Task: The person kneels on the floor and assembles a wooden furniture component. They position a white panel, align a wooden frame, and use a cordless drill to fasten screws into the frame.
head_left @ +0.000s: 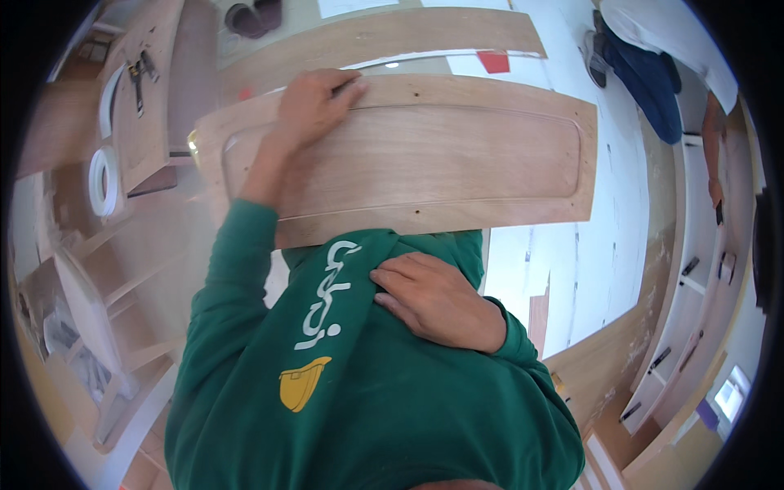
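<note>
A wooden door panel (pixel 408 155) with a routed frame line lies across in front of me, its near edge against my body. My left hand (pixel 314 102) is at the panel's far edge, left of its middle, with the fingers curled. A small dark thing shows between its fingers; its kind is too hidden to tell. My right hand (pixel 437 302) rests on the front of my green sweatshirt (pixel 392 392), below the panel's near edge, fingers lying against the cloth and nothing seen in them.
Beyond the panel lies another long board (pixel 408 37), with a red piece (pixel 493 61) beside it. At left stand a wooden cabinet piece (pixel 155 155) bearing tools (pixel 137 86), and a white tape roll (pixel 103 181). Another person (pixel 653 65) is at upper right, near a long white cabinet frame (pixel 690 237).
</note>
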Available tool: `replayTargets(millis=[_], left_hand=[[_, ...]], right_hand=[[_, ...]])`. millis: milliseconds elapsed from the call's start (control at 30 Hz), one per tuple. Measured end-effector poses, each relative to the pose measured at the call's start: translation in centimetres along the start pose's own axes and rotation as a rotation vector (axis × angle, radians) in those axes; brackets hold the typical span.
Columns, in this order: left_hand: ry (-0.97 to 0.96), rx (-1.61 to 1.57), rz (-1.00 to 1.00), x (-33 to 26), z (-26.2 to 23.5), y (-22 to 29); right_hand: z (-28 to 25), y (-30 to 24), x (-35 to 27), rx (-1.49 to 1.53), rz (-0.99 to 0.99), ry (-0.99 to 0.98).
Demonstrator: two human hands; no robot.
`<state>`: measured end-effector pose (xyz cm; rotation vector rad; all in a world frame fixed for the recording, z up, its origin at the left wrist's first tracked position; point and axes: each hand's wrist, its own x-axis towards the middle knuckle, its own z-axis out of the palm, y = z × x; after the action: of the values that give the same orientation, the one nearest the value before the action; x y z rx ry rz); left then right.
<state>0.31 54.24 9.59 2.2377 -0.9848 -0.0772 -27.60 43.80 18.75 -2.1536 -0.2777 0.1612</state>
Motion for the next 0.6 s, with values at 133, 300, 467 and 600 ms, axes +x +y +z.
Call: replayTargets(millis=[133, 300, 467, 600], left_hand=[[-0.151, -0.115, -0.130, 0.7, -1.8, -0.6], [-0.111, 0.001, -0.006, 1.0, -3.4, 2.2], [-0.024, 0.073, 0.085, 0.0, -5.4, 5.3], [0.029, 0.057, 0.140, -0.9, -6.3, 6.3]], right_hand=[[-0.1, 0.1, 0.2, 0.007, -0.008, -0.027], [0.6, 0.3, 0.2, -0.015, -0.005, 0.032], [0.7, 0.6, 0.5, 0.015, 0.016, 0.064], [0.8, 0.8, 0.9, 0.015, 0.038, 0.049]])
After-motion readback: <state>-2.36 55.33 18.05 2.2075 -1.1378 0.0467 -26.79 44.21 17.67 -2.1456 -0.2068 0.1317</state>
